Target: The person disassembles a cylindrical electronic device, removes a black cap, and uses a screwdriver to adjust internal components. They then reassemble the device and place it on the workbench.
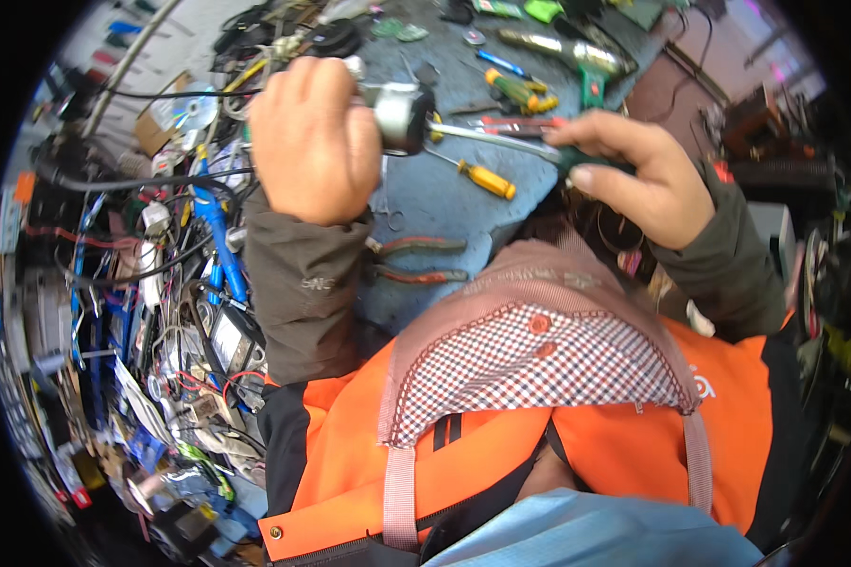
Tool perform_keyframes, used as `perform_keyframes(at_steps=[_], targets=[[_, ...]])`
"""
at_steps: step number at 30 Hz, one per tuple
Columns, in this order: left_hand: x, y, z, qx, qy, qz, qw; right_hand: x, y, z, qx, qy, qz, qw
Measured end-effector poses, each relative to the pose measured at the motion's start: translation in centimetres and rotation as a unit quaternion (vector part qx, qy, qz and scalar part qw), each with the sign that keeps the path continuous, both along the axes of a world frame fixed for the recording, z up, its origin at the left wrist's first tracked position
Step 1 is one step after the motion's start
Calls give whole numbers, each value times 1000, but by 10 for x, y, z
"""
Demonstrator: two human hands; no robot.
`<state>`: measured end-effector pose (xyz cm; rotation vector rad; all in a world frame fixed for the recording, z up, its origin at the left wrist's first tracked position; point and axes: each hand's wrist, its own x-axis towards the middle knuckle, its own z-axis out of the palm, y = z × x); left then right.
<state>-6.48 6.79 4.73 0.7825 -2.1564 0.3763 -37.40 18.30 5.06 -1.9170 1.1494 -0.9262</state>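
Observation:
My left hand (312, 146) is closed round a silver and black cylindrical device (399, 118) at the upper middle. My right hand (638, 180) grips a screwdriver with a dark green handle; its long metal shaft (487, 134) reaches left to the black end of the device, though the exact tip is hard to make out. Below the shaft lies a yellow-handled screwdriver (485, 180). Pliers with red-trimmed grips (421, 244) lie lower on the blue-grey work surface (430, 210), partly behind my left sleeve.
A heat gun (586, 61), small tools (506, 66) and another yellow-handled screwdriver (520, 93) lie at the top. Dense piles of cables, blue tools (208, 217) and parts fill the left side. A wooden box (756, 123) and dark clutter stand at the right.

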Motion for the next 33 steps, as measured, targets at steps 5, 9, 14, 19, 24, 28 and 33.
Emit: perform_keyframes(at_steps=[5,9,14,19,24,28,33], targets=[[19,-7,4,72,40,-33,996,-46,-30,-43,16,12,-191,981],[38,0,22,167,11,-103,981,-67,-99,-67,-156,246,-320,902],[37,4,21,174,16,-85,981,-74,-183,-77,-150,437,-331,823],[25,9,16,111,25,-31,993,-53,-217,-91,-246,458,-316,794],[16,18,11,85,16,44,995,78,-152,-35,-23,-346,5,938],[24,35,28,92,-10,62,994,106,-148,-40,-21,-343,92,935],[79,52,60,217,72,44,972,111,-168,-31,73,-384,60,919]])
